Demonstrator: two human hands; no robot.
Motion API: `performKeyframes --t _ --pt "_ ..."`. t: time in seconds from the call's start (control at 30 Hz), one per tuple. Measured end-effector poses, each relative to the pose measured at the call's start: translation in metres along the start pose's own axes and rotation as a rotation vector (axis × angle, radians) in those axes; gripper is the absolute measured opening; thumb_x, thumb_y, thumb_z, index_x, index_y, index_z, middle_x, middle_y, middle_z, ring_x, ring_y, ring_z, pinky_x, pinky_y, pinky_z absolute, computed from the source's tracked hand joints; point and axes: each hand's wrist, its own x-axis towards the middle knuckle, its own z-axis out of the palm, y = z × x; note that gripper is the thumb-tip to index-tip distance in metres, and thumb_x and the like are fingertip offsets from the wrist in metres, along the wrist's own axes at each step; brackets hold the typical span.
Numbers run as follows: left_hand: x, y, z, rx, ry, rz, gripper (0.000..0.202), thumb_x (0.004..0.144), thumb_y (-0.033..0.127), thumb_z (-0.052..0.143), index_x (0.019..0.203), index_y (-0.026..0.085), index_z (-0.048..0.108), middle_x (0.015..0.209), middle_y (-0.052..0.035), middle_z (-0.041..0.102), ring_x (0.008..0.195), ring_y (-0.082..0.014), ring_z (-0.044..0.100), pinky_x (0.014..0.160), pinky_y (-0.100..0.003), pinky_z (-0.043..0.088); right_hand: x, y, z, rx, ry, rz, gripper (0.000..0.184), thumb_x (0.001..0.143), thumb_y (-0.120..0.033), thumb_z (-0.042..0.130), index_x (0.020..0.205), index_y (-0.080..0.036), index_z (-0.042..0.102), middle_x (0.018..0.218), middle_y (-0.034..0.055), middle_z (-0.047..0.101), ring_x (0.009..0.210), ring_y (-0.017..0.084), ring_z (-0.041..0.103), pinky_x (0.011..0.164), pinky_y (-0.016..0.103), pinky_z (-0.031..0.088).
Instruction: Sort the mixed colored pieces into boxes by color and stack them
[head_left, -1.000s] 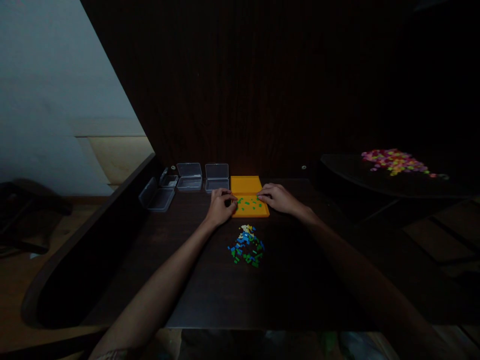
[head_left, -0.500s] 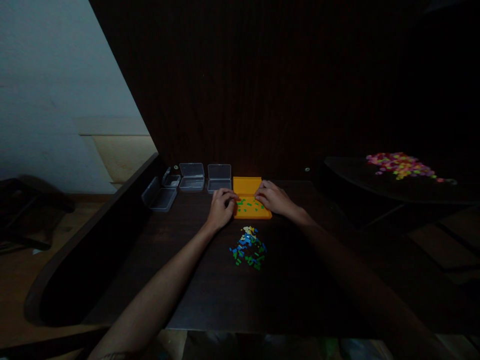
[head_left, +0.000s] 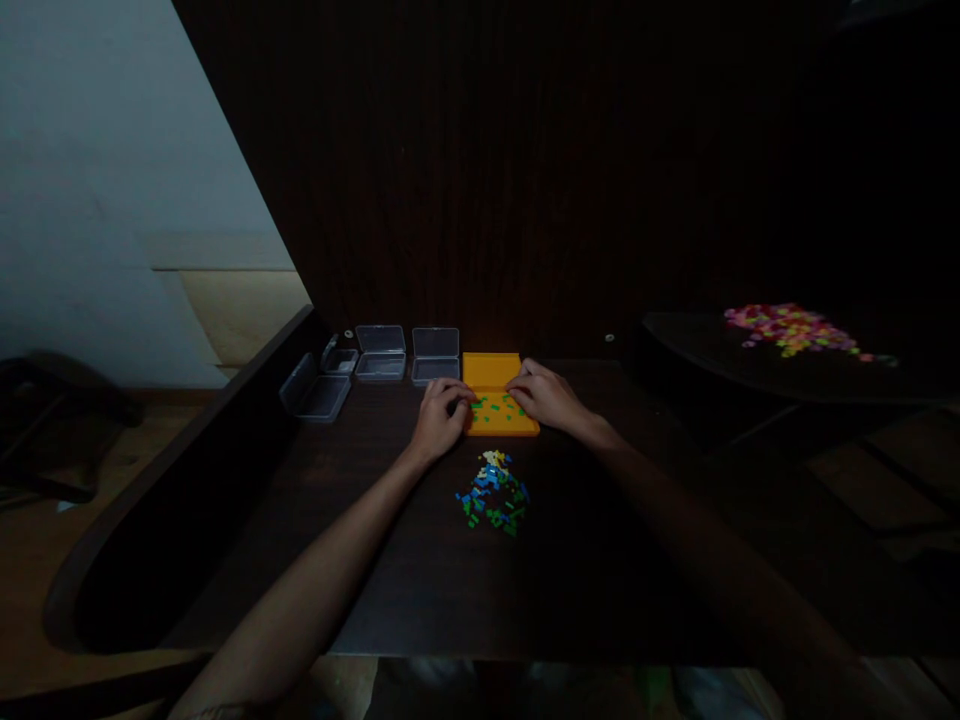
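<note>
Curling partly bent, left hand [head_left: 441, 416] and right hand [head_left: 549, 394] overlap the yellow box [head_left: 490, 370], any hold unclear.

no text, label or number could be read anywhere. no brand or sign was legible either.

Is a table [head_left: 420, 590]; bears clear boxes [head_left: 381, 341] toward far left corner, yellow box [head_left: 491, 371] by far edge, bricks [head_left: 491, 478] mid-table.
</note>
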Motion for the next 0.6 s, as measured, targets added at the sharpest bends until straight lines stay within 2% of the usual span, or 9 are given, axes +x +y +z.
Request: performKeyframes --t 0.2,0.27,0.37,0.47,0.6 --pt "-0.013 0.013 -0.006 -0.038 -0.031 0.084 0.02 0.085 0.012 0.051 0.087 0.019 0.07 0.092 -0.0061 0.064 0.096 -0.0208 0.058 0.091 -0.039 0.047 -0.029 -0.008 -0.008 0.234 0.068 -0.058 0.019 0.089 -0.02 0.057 0.094 -0.016 0.075 0.085 0.0054 0.055 0.074 0.015 0.054 0.067 0.026 0.044" --pt "-0.021 0.02 -0.009 -0.066 -0.108 0.116 0.018 0.085 0.015 0.053 0.089 0.02 0.07 0.089 -0.0058 0.063 0.093 -0.0204 0.058 0.088 -0.038 0.048 -0.046 -0.015 -0.01 0.35 0.046 -0.076 0.018 0.088 -0.023 0.058 0.093 -0.017 0.074 0.084 0.004 0.055 0.068 0.013 0.052 0.064 0.025 0.044" --pt "-0.032 0.033 -0.011 -0.101 -0.262 0.182 0.018 0.082 0.016 0.056 0.093 0.021 0.069 0.091 -0.0057 0.064 0.092 -0.0205 0.059 0.086 -0.037 0.049 -0.07 -0.03 -0.013 0.449 -0.071 -0.144 0.015 0.087 -0.028 0.063 0.092 -0.019 0.074 0.082 0.0027 0.056 0.069 0.013 0.053 0.064 0.025 0.044" --pt "-0.039 0.046 -0.012 -0.093 -0.406 0.248 0.02 0.079 0.017 0.057 0.094 0.021 0.069 0.091 -0.0057 0.062 0.091 -0.0201 0.058 0.085 -0.035 0.049 -0.087 -0.042 -0.014 0.481 -0.107 -0.212 0.014 0.088 -0.029 0.062 0.09 -0.019 0.073 0.08 0.0029 0.057 0.074 0.015 0.055 0.069 0.027 0.044" --pt "-0.039 0.053 -0.013 -0.035 -0.513 0.287 0.019 0.079 0.017 0.056 0.094 0.02 0.069 0.09 -0.006 0.059 0.091 -0.0202 0.057 0.085 -0.034 0.049 -0.094 -0.049 -0.013 0.433 -0.138 -0.209 0.011 0.089 -0.024 0.06 0.087 -0.018 0.069 0.081 0.0031 0.057 0.075 0.016 0.055 0.07 0.027 0.043"
